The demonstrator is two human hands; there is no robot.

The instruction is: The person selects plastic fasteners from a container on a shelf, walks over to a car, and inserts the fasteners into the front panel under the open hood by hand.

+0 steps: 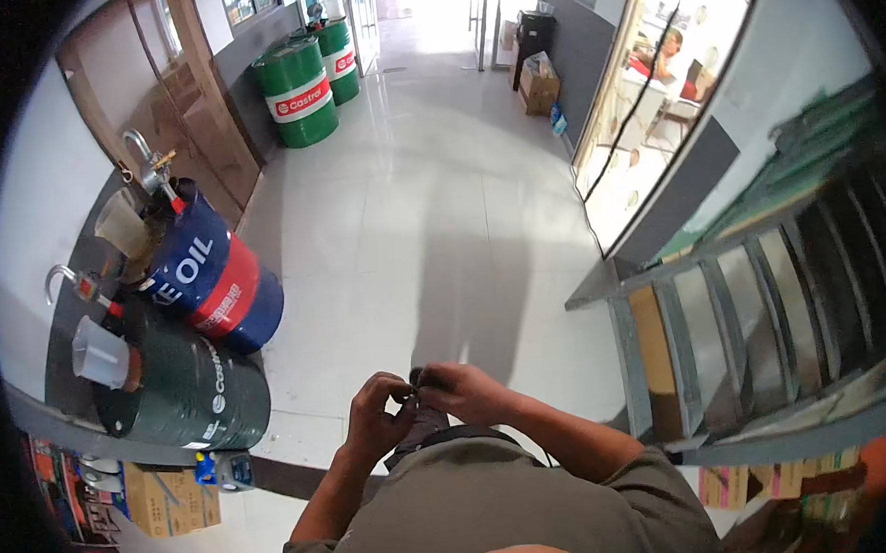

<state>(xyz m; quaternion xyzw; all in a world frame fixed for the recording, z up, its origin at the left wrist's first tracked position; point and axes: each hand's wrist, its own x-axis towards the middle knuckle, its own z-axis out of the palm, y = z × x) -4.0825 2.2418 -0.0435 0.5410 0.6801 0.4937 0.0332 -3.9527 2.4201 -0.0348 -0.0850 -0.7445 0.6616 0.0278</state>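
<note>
Both my hands are raised together in front of my body, low in the middle of the head view. My left hand (380, 418) has its thumb and fingers curled into a pinch. Facing it from the right, my right hand (459, 391) is also pinched, its fingertips nearly touching those of the left. Something small and dark lies between the fingertips, too small to make out. Below the hands are the dark trousers (426, 428) and the front of the grey-green shirt (495, 504).
A blue oil drum (186, 255) and a dark green drum (223, 388) stand at the left. Two green drums (299, 109) are farther up. Metal stairs (726, 332) rise at the right. A person (667, 54) sits beyond the right doorway. Cardboard boxes (169, 499) lie lower left.
</note>
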